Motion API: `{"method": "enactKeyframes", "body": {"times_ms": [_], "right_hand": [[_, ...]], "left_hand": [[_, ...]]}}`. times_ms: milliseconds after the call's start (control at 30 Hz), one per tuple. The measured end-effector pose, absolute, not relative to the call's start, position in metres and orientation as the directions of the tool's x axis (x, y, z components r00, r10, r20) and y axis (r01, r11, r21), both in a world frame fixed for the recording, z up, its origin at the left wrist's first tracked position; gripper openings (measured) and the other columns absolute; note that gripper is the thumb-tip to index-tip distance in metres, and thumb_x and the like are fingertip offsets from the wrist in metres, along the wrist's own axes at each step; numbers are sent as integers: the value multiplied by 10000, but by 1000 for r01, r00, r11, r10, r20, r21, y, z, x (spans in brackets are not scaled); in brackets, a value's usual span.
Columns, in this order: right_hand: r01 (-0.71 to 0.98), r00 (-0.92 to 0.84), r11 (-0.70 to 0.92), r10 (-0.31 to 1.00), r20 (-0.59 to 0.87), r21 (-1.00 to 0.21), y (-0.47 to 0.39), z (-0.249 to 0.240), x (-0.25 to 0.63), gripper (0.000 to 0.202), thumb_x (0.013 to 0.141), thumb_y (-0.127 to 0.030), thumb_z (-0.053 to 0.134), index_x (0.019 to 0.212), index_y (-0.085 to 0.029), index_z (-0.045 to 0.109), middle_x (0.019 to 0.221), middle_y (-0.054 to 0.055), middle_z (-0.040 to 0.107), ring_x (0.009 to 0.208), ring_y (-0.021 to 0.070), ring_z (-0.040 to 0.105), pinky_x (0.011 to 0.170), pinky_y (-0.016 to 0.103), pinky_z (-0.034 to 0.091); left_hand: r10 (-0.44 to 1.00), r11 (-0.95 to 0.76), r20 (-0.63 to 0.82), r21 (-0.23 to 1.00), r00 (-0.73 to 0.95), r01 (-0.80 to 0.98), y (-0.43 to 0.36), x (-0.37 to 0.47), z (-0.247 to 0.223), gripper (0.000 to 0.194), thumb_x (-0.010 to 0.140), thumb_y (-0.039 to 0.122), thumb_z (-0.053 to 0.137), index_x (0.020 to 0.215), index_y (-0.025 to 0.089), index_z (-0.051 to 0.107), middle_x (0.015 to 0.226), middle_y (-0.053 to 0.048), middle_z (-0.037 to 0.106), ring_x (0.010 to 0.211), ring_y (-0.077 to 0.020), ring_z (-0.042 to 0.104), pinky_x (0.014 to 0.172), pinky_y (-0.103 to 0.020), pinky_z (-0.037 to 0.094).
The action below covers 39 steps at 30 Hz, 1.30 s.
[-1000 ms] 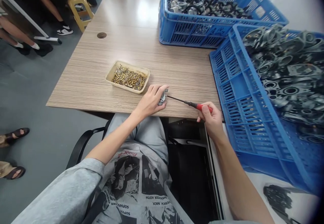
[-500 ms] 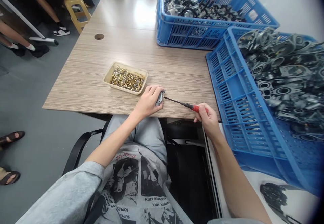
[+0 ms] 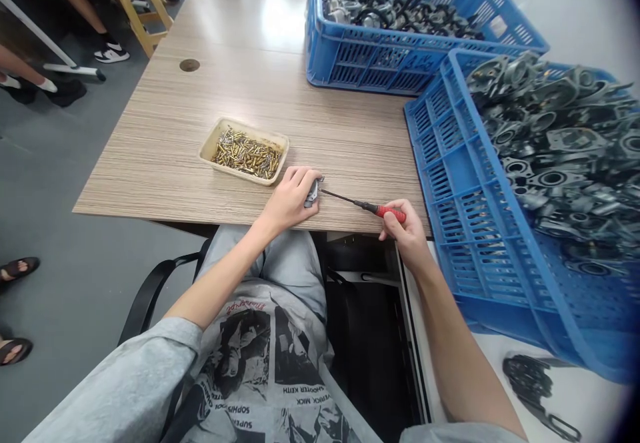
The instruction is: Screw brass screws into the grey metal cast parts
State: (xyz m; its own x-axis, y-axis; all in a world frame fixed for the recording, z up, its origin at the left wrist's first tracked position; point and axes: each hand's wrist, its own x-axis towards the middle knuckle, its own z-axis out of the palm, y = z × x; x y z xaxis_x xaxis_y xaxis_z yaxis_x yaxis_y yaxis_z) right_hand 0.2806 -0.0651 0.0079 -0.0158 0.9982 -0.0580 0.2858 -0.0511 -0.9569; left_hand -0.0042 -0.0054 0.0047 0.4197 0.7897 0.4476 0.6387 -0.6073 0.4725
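Near the front edge of the wooden table (image 3: 240, 206), my left hand (image 3: 291, 197) grips a small grey metal part (image 3: 312, 193), its fingers wrapped over most of it. My right hand (image 3: 406, 233) is closed round the red handle of a screwdriver (image 3: 367, 207). The shaft points left, and its tip is at the right side of the metal part; whether it touches is too small to tell. A cream tray (image 3: 202, 154) of small brass-coloured and silvery pieces sits just beyond my left hand.
A blue crate (image 3: 370, 86) of metal parts with black pieces stands at the back right. Another blue crate (image 3: 453, 183) of grey castings stands tilted at the right. Black parts (image 3: 529, 376) lie at the lower right. Other people's legs and a yellow stool (image 3: 145, 9) are at the left.
The whole view has shifted slightly. My right hand's fingers have changed position a little on the red handle. Both hands keep their holds.
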Motion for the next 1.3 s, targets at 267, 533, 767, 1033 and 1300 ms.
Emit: {"method": "enactKeyframes", "body": {"times_ms": [267,533,767,1033,1300], "right_hand": [[274,-31,-49,998,-59,-961,-65,10,279,320,921,-536,636,1048,-267,520,624,-89,436,503,127,480,529,263,453],[179,-63,-41,997,-53,-983,-65,7,280,293,939,-498,646,1074,-269,521,610,-91,407,507,127,434,529,256,459],[190,-71,-25,997,-39,-981,-63,1,284,254,981,-502,587,981,-251,546,608,-78,403,497,117,419,508,250,452],[178,-82,-34,995,-50,-983,-63,3,284,271,982,-514,577,950,-250,525,593,-84,365,475,113,375,468,244,430],[178,-85,-44,995,-60,-983,-64,7,281,305,982,-528,571,889,-256,471,574,-86,368,473,112,367,469,240,422]], "left_hand": [[795,-601,442,479,416,639,-6,-5,5,475,817,146,610,1281,186,519,1259,-110,585,1240,-299,478,1096,-438,426],[787,-607,456,457,415,650,-6,-4,5,468,813,142,611,1273,178,528,1250,-110,594,1227,-296,485,1085,-432,437],[787,-606,462,452,409,655,-6,-4,5,464,809,143,615,1265,165,531,1240,-110,600,1222,-287,496,1083,-419,446],[787,-604,467,450,403,658,-6,-4,5,463,801,144,626,1253,172,530,1226,-109,598,1218,-291,500,1071,-422,452],[787,-604,466,451,403,658,-5,-4,4,469,799,150,642,1251,181,525,1220,-110,594,1214,-295,499,1063,-432,453]]}}
